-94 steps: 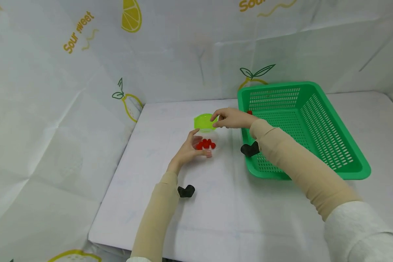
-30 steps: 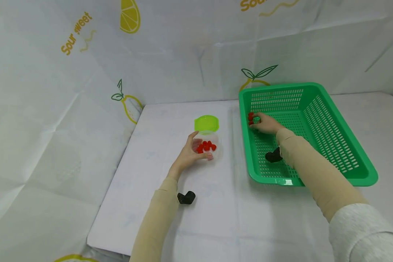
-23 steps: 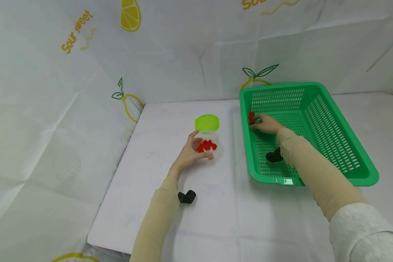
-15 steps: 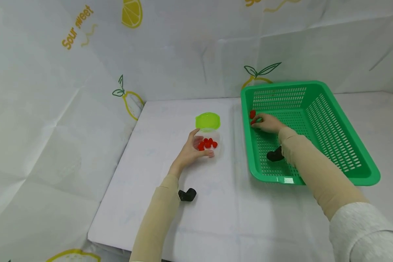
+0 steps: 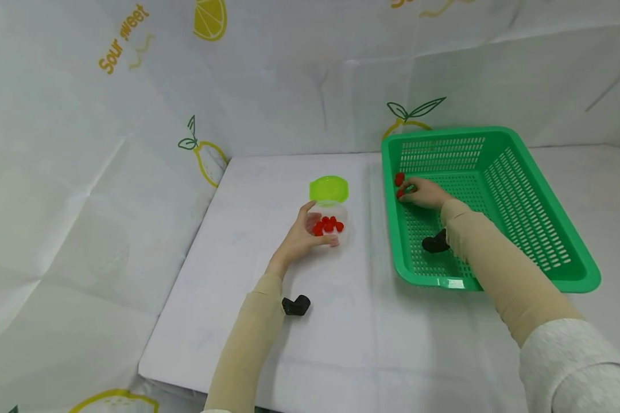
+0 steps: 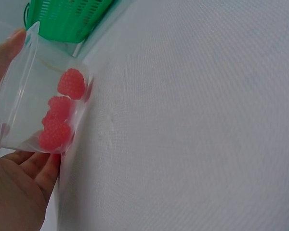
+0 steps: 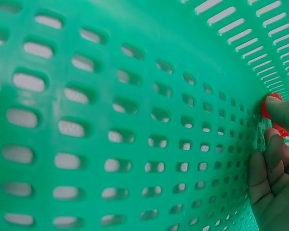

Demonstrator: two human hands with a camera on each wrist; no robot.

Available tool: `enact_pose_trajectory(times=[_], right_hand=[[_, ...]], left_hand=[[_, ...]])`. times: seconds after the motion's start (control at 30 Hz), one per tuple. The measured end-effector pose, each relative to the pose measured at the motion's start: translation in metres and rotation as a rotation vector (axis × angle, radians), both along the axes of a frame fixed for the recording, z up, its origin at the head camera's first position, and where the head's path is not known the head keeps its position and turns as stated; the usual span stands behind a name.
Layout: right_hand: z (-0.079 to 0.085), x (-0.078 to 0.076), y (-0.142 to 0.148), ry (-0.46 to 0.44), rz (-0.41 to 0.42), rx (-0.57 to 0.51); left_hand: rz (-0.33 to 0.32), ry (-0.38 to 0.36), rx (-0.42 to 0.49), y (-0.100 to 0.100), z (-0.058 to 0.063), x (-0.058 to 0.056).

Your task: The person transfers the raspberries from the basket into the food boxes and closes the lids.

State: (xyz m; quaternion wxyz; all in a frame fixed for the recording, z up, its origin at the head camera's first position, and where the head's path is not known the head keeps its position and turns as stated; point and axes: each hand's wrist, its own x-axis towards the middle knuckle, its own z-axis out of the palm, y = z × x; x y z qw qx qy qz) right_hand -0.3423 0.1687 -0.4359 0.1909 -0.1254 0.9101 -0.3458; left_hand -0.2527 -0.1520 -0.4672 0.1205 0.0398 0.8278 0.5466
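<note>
My left hand (image 5: pixel 295 240) grips a clear plastic tub (image 6: pixel 24 91), thumb on one side and fingers on the other. Several raspberries (image 6: pixel 71 83) lie in the bottom of the tub, which stands on the table. Just behind it is a bright green lid (image 5: pixel 329 189); whether the two are joined I cannot tell. Inside the green basket (image 5: pixel 391 235), by its left wall, my right hand (image 5: pixel 427 194) pinches a raspberry (image 5: pixel 400 194) between thumb and fingers. More red berries (image 5: pixel 399 178) sit just beyond the fingertips, and fingers partly hide the pinched one.
The basket's high slotted walls surround the right hand. A white-covered table (image 5: pixel 341 344) carries everything, with a lemon-print sheet (image 5: pixel 279 86) hanging behind and at the left. Black camera mounts (image 5: pixel 296 306) stick out from both wrists.
From above the tub and lid, my right hand has moved right and down into the basket, to the berries at its left wall. My left hand has kept its grip on the tub.
</note>
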Motion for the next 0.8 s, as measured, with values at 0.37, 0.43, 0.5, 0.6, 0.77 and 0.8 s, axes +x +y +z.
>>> enact_pose_trajectory(times=[0.37,0.43,0.5,0.6,0.77,0.8], right_hand=[[0.009,0.003,0.006,-0.021,0.073,-0.031],[0.011,0.003,0.005,-0.029,0.080,-0.039],[0.014,0.003,0.005,-0.034,0.085,-0.044],[0.019,0.004,0.005,-0.027,0.094,-0.052],[0.028,0.006,0.010,-0.028,0.079,-0.077],[0.030,0.006,0.012,-0.027,0.072,-0.085]], left_hand=[[-0.014,-0.012,-0.011,0.005,0.009,0.005],[-0.008,0.007,-0.017,0.003,0.000,0.001],[-0.001,0.013,-0.026,0.003,-0.001,0.001],[0.005,0.020,-0.027,0.002,-0.001,0.002],[0.007,0.025,-0.026,0.002,0.001,0.002],[0.009,0.023,-0.024,0.002,0.001,0.002]])
